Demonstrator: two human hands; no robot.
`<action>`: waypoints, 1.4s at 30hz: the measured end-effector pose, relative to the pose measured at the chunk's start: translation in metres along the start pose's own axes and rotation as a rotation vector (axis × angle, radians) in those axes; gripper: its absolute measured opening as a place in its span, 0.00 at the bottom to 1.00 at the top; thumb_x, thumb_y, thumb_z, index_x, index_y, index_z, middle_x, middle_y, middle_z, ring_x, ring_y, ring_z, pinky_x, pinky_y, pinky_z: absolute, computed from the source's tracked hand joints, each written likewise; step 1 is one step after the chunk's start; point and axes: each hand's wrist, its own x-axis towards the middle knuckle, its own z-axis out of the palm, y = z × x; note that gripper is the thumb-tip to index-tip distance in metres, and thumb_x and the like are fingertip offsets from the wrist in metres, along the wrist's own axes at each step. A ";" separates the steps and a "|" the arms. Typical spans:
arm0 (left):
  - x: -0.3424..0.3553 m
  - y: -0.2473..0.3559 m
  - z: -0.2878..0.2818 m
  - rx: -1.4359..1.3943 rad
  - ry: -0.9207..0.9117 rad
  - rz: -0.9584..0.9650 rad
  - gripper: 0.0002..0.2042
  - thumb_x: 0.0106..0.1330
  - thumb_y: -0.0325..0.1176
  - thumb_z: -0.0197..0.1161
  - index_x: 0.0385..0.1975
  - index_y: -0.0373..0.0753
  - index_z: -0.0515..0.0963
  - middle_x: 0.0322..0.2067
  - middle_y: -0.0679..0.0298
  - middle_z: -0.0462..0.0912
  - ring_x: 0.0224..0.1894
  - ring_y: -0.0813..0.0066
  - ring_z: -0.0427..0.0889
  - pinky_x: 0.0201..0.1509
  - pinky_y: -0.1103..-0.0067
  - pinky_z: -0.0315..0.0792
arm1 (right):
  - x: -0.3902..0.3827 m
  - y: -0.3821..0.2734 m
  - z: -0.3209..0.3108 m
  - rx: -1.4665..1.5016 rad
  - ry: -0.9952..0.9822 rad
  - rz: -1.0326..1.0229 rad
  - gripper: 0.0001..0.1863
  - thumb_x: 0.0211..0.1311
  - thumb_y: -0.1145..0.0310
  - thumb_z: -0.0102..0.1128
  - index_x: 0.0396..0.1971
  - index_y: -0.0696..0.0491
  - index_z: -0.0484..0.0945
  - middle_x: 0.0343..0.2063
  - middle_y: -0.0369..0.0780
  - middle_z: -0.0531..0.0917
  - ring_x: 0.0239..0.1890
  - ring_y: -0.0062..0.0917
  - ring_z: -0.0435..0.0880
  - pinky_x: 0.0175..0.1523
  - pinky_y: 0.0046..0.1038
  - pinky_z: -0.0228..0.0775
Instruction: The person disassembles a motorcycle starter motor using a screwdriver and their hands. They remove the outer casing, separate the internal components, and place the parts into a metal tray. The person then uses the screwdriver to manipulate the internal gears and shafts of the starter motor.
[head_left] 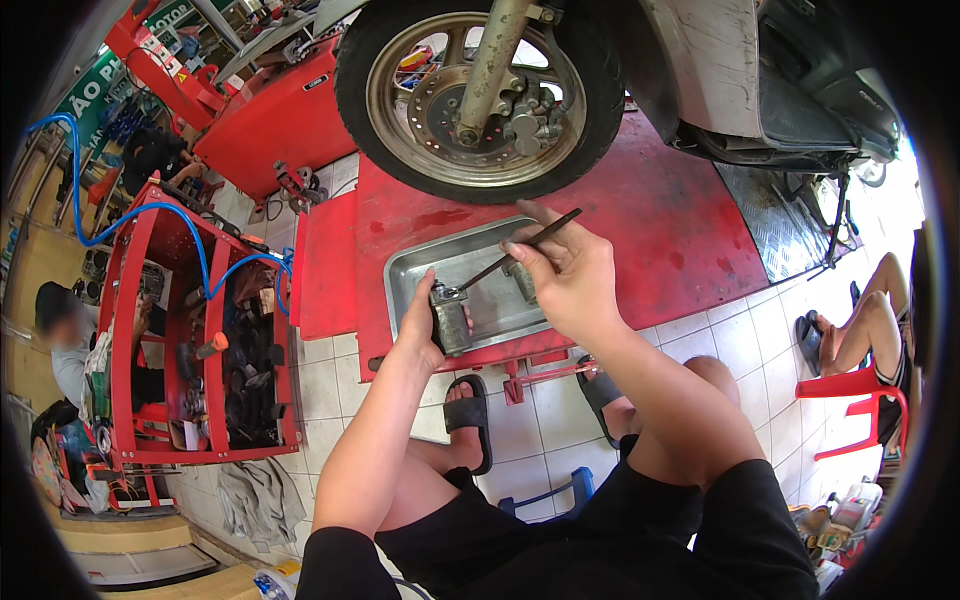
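The left hand (422, 325) wraps fingers round a blocky grey metal part (452, 328) over a silver rectangular tray (495, 312); the right hand (572, 272) pinches a thin dark rod (497, 266) at its top, seemingly working it; next calls for steadiness.

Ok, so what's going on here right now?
A person seated at a red platform holds a grey metal part in the left hand, over the near left side of a metal tray. The right hand holds a thin dark rod slanting down, its tip at the part's top. Another metal piece shows in the tray, partly hidden by the right hand. A two-wheeler's front wheel stands just beyond.
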 end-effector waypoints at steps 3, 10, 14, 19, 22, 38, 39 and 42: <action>-0.002 0.001 0.000 -0.013 0.005 -0.011 0.29 0.67 0.65 0.52 0.31 0.39 0.76 0.21 0.58 0.79 0.21 0.63 0.80 0.28 0.70 0.76 | 0.000 0.001 0.001 0.180 -0.021 0.057 0.14 0.67 0.79 0.59 0.51 0.67 0.76 0.40 0.44 0.84 0.46 0.25 0.85 0.51 0.25 0.77; -0.003 0.001 0.002 0.000 -0.008 -0.002 0.29 0.68 0.64 0.51 0.31 0.39 0.76 0.20 0.58 0.79 0.21 0.63 0.79 0.28 0.70 0.76 | 0.002 0.004 0.001 -0.236 0.006 -0.028 0.10 0.67 0.70 0.62 0.41 0.62 0.83 0.29 0.44 0.84 0.30 0.21 0.83 0.35 0.26 0.73; -0.002 0.001 0.001 -0.008 0.008 -0.009 0.29 0.68 0.64 0.51 0.31 0.39 0.76 0.20 0.58 0.79 0.21 0.63 0.79 0.27 0.69 0.75 | 0.003 -0.002 -0.004 -0.236 -0.153 0.161 0.13 0.71 0.67 0.59 0.44 0.62 0.79 0.26 0.36 0.82 0.27 0.17 0.80 0.33 0.22 0.74; 0.000 0.001 -0.004 0.008 0.031 0.029 0.27 0.68 0.62 0.54 0.32 0.39 0.75 0.20 0.58 0.78 0.21 0.62 0.79 0.26 0.68 0.75 | -0.001 0.001 0.000 -0.163 -0.113 0.150 0.17 0.68 0.59 0.62 0.36 0.60 0.84 0.18 0.41 0.82 0.19 0.22 0.80 0.28 0.27 0.71; 0.000 0.002 -0.004 0.020 0.060 0.043 0.26 0.68 0.61 0.55 0.33 0.39 0.75 0.20 0.58 0.78 0.20 0.62 0.79 0.26 0.68 0.76 | 0.001 -0.008 -0.001 -0.308 -0.156 0.189 0.19 0.68 0.57 0.62 0.31 0.61 0.84 0.17 0.42 0.82 0.19 0.22 0.81 0.28 0.27 0.71; 0.001 0.003 -0.005 0.017 0.056 0.043 0.27 0.68 0.62 0.55 0.34 0.39 0.75 0.20 0.58 0.78 0.21 0.63 0.80 0.25 0.68 0.76 | 0.002 0.018 -0.009 -0.198 -0.193 -0.048 0.09 0.57 0.70 0.68 0.35 0.59 0.83 0.21 0.39 0.83 0.24 0.22 0.81 0.33 0.25 0.73; 0.002 0.003 -0.005 0.024 0.060 0.047 0.27 0.68 0.63 0.54 0.34 0.39 0.75 0.20 0.58 0.78 0.21 0.63 0.80 0.25 0.68 0.76 | 0.002 0.018 -0.009 -0.174 -0.197 -0.007 0.09 0.57 0.70 0.69 0.35 0.59 0.83 0.21 0.40 0.83 0.24 0.23 0.81 0.34 0.25 0.74; 0.000 0.004 -0.007 0.030 0.058 0.054 0.28 0.67 0.64 0.55 0.34 0.39 0.76 0.20 0.58 0.78 0.20 0.63 0.80 0.25 0.68 0.76 | 0.002 0.008 -0.008 -0.257 -0.227 0.039 0.11 0.59 0.68 0.68 0.35 0.60 0.83 0.21 0.40 0.83 0.24 0.23 0.82 0.34 0.26 0.74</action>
